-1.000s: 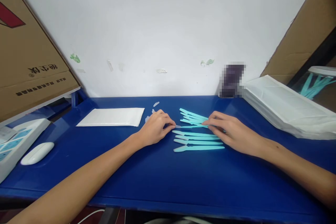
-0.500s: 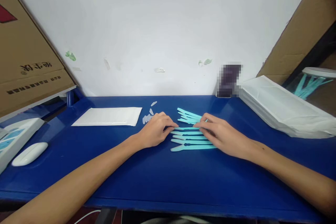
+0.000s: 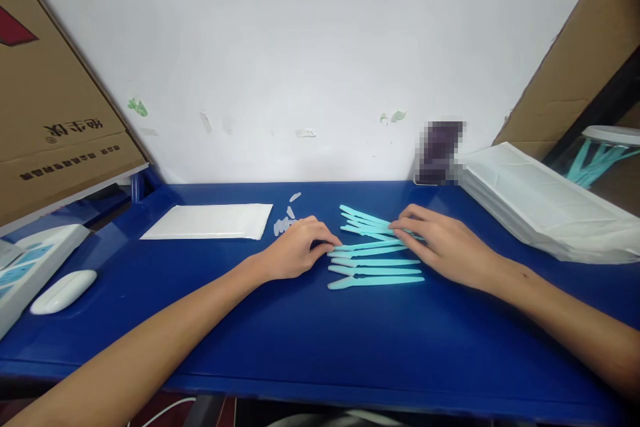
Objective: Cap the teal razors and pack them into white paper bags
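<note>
Blue table (image 3: 320,347), white wall behind. Turquoise sticks (image 3: 375,271) rowed mid-table. Left hand (image 3: 300,248) curled at their left tips — grip not discernible. Right hand (image 3: 443,245) spread flat on their right ends, grasping nothing. White pouch (image 3: 210,221) left of sticks; open surface toward front edge.

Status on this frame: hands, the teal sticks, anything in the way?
Left hand curled at the tip ends of the teal sticks, grip unclear. Right hand flat on their other ends. Clear caps just beyond left hand, apart.
</note>
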The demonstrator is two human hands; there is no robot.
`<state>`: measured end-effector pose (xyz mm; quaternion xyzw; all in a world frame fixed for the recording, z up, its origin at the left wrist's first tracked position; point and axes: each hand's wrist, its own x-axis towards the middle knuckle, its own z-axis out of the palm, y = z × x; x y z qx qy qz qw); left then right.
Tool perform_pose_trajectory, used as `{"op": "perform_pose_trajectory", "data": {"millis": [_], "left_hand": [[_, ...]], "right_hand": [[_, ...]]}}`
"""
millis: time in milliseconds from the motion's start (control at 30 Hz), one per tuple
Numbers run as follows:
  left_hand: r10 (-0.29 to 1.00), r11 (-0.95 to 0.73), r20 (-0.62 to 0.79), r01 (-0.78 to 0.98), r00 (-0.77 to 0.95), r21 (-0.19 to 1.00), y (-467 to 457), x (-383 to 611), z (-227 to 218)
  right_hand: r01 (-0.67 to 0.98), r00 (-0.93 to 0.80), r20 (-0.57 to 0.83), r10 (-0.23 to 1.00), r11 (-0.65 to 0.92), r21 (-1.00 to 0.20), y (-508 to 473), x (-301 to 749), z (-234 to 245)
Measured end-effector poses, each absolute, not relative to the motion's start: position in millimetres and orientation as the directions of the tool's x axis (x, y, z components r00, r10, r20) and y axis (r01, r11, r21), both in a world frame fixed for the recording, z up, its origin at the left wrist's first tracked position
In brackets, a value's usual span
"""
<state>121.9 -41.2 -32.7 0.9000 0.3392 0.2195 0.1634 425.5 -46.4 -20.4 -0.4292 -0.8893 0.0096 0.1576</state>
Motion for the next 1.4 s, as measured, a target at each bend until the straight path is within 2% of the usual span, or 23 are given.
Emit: {"op": "perform_pose_trajectory", "data": {"millis": [233,500,567,700,800,967,1100,1200,1400], "left_hand": [[0.670,-0.719,0.236,0.534,0.704,0.445,-42,123,-34],[0.622,-0.777,0.229,0.554,0.749,0.300,-45,119,-31],[0.625,-0.780,0.235,0.582,0.744,0.232,-44,116,-28],[0.721,-0.680,0.246,0.730,0.648,0.069,-35,101,-14],[0.812,-0.559,0.218,0.829,0.542,0.017,-28,86,-3],[0.875,-0.473,0.139,0.880,0.464,0.045,-25,69,8],[0.869,-0.494,0.061,0.867,0.491,0.065,-28,64,14],[0.858,-0.513,0.045,0.857,0.511,0.048,-28,60,19],[0.865,-0.499,0.051,0.867,0.498,0.001,-24,52,21]], "right_hand": [[0.816,-0.513,0.171,0.841,0.540,-0.208,-39,432,-20],[0.817,-0.525,0.132,0.841,0.542,-0.197,-38,432,-28],[0.817,-0.526,0.131,0.841,0.542,-0.197,-35,434,-30],[0.809,-0.535,0.105,0.838,0.544,-0.220,-33,435,-31],[0.807,-0.523,0.122,0.844,0.536,-0.249,-34,432,-29],[0.792,-0.510,0.142,0.849,0.527,-0.308,-35,430,-26],[0.819,-0.504,0.096,0.859,0.510,-0.265,-35,429,-22],[0.835,-0.480,0.088,0.873,0.485,-0.259,-37,428,-19],[0.823,-0.464,0.030,0.886,0.443,-0.356,-41,427,-17]]}}
